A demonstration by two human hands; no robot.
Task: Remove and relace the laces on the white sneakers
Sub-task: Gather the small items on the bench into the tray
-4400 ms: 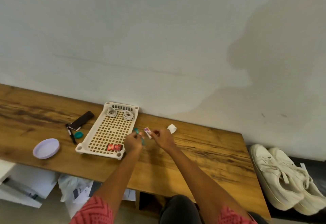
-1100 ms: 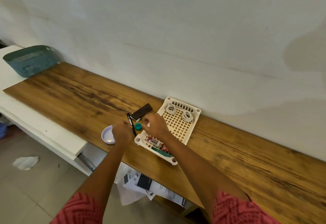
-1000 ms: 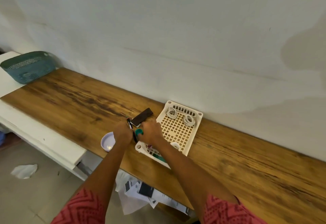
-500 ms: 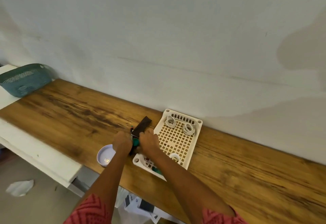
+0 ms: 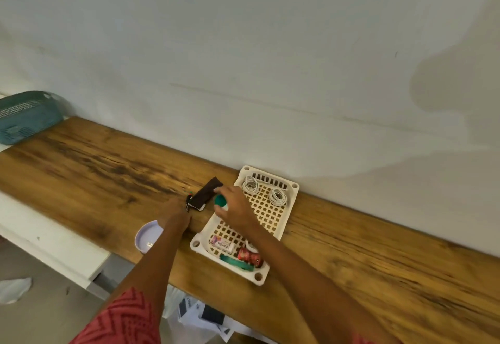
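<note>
Two coiled white laces (image 5: 251, 184) (image 5: 278, 197) lie at the far end of a cream lattice tray (image 5: 290, 208) on the wooden table (image 5: 378, 262). My right hand (image 5: 235, 208) hovers over the tray's left edge and pinches a small teal cap (image 5: 219, 200). My left hand (image 5: 176, 215) is just left of the tray, its fingers curled round the near end of a black pen (image 5: 188, 203). The white sneakers are out of view.
A dark flat case (image 5: 207, 194) lies between my hands. A lilac lid (image 5: 146, 236) sits by the table's front edge. The tray's near end holds a pink-white tube (image 5: 223, 245), a red bottle (image 5: 249, 255) and a green strip (image 5: 235, 261). A teal basket (image 5: 24, 116) stands far left.
My view swung left from the sneakers to the tray. The tube and the red item now lie in the tray. My right hand picked up the teal cap and my left hand closed on the pen.
</note>
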